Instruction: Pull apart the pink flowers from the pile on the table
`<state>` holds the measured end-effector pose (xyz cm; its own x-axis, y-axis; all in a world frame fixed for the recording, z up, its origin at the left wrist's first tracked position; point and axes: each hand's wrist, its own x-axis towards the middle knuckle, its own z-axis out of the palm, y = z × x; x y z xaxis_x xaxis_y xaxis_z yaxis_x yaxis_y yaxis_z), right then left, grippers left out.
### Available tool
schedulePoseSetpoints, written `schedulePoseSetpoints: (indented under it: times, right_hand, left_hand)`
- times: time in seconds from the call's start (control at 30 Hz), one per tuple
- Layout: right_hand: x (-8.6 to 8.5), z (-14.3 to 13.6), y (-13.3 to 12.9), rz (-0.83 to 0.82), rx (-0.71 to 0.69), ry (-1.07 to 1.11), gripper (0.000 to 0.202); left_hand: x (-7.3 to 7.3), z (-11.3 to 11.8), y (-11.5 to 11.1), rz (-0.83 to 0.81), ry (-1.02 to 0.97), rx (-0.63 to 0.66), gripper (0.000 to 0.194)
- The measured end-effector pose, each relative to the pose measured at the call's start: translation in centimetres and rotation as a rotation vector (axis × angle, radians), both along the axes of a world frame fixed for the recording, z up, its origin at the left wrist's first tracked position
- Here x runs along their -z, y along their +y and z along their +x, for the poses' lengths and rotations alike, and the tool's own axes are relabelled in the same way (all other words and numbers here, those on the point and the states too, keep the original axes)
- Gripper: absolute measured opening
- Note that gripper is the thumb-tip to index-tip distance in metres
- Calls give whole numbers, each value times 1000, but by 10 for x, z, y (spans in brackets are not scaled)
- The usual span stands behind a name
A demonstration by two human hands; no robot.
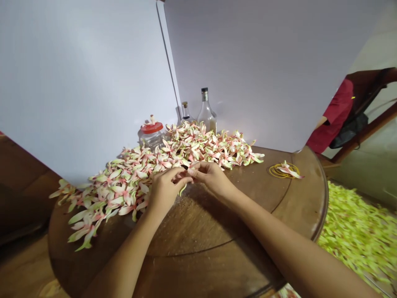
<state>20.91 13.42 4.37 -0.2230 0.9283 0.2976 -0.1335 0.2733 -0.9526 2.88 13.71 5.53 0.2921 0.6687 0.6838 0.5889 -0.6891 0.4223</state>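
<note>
My left hand (167, 187) and my right hand (211, 178) meet above the middle of a round wooden table (186, 231). Both have their fingers pinched together, tip to tip. A curved green petal tip (182, 190) shows just below the left fingers; the rest of what they hold is hidden. The right fingertips touch the same spot, and what they grip is too small to name. Directly behind the hands, a long heap of pink and white flowers with green tips (198, 145) spreads from the left table edge to the back.
Behind the heap stand a red-lidded jar (151, 127) and two glass bottles (207, 114). Yellow rubber bands (274, 171) with a flower lie at right. Walls rise behind. Yellow-green petals (359, 231) cover the floor at right, below a person's red sleeve (339, 103).
</note>
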Motion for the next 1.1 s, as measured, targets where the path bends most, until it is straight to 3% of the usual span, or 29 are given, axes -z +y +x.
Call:
schedulePoseSetpoints:
  times: [0.17, 0.27, 0.5, 0.7, 0.87, 1.0, 1.1]
  right_hand:
    - [-1, -1, -3, 7, -9, 52, 25]
    - [-1, 0, -3, 4, 0, 48, 24]
    - [-1, -1, -3, 2, -25, 89, 25]
    - [-7, -2, -5, -56, -17, 129, 25]
    - [-8, -4, -7, -74, -14, 80, 27]
    - [-4, -7, -6, -97, 1, 53, 27]
    - [-3, -8, -6, -42, 82, -94, 20]
  left_hand:
    - [5, -1, 3, -231, -176, 69, 11]
    - [7, -2, 5, -271, -229, 94, 11]
    - [2, 0, 3, -195, -202, 62, 6]
    - [-6, 4, -7, -17, 55, 29, 7]
    - [-8, 5, -7, 6, 226, 37, 12]
    - [-7, 6, -7, 43, 236, 18, 18]
    - [-5, 6, -8, 65, 193, 26, 20]
